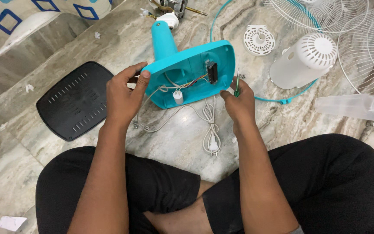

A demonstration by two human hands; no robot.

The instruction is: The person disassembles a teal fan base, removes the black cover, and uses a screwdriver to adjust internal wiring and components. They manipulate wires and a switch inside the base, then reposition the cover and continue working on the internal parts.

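A person sits cross-legged on a marble floor (182, 143), with a turquoise fan base (191, 71) tipped on its side in front of the knees, its open underside facing the camera and its neck (163, 41) pointing away.

The left hand (124, 97) is closed on the base's left edge, thumb on the near face and fingers curled behind. The right hand (239, 99) rests against the base's right edge and is closed around a thin green screwdriver (237, 84), held upright with its shaft rising just beside the rim.

Inside the base sit a black switch block (212, 71), thin coloured wires (185, 83) and a small white capacitor (178, 97) at the lower rim. A white cord (207, 113) runs out of the base and lies coiled on the floor, ending in a plug (213, 145) between the knees.

A black slotted cover (75, 100) lies flat on the floor left of the left hand, apart from the base. To the right, well apart, stand a white motor housing (304, 60) and a round white vented cap (259, 40), with a turquoise ring (278, 100) lying by the housing. Wire fan guards (360, 43) lie at the upper right, and a clear blade (351, 106) sits at the right edge. A motor (172, 5) lies beyond the neck at the top. A scrap of paper (11, 222) lies at the lower left.
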